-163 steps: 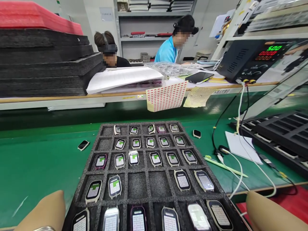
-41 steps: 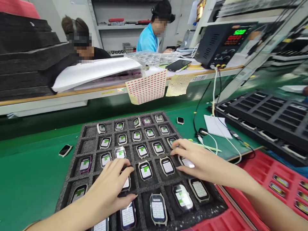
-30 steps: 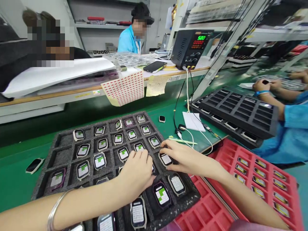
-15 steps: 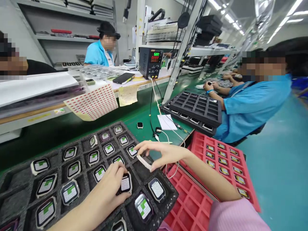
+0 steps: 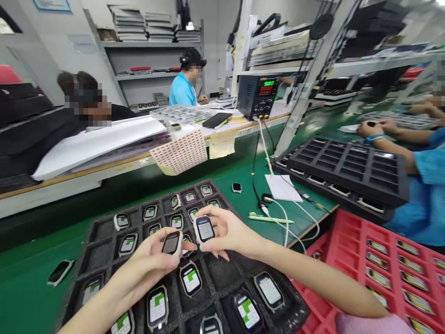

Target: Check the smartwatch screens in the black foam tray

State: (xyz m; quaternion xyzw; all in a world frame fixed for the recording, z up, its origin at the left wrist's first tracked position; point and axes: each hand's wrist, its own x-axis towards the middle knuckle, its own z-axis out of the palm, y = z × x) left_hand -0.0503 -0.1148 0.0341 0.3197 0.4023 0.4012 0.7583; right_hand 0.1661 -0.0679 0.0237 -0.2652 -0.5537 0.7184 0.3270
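Note:
My left hand (image 5: 150,260) grips a pale-cased smartwatch body without a strap (image 5: 171,243), its screen tilted up and dim. Beside it, my right hand (image 5: 236,233) pinches another light-cased smartwatch body (image 5: 205,229) between thumb and fingers, its screen lit with text. Both are raised over a black foam tray (image 5: 219,274) divided into square cells. Many cells hold similar smartwatch bodies, such as one with a green-and-white screen (image 5: 191,279). A few cells between and right of my hands hold nothing.
A loose smartwatch (image 5: 60,272) lies left of the tray, another (image 5: 237,188) behind it. A green pen (image 5: 271,218), white paper (image 5: 283,187) and cables are on the green bench. Red trays (image 5: 351,232) stand right, stacked black trays (image 5: 347,162) behind. A power supply (image 5: 257,97) sits on the shelf. Co-workers sit around.
My left hand has lifted a smartwatch out of its cell. My right hand has turned its smartwatch screen-up and brought it close to the left one. The view has swung left.

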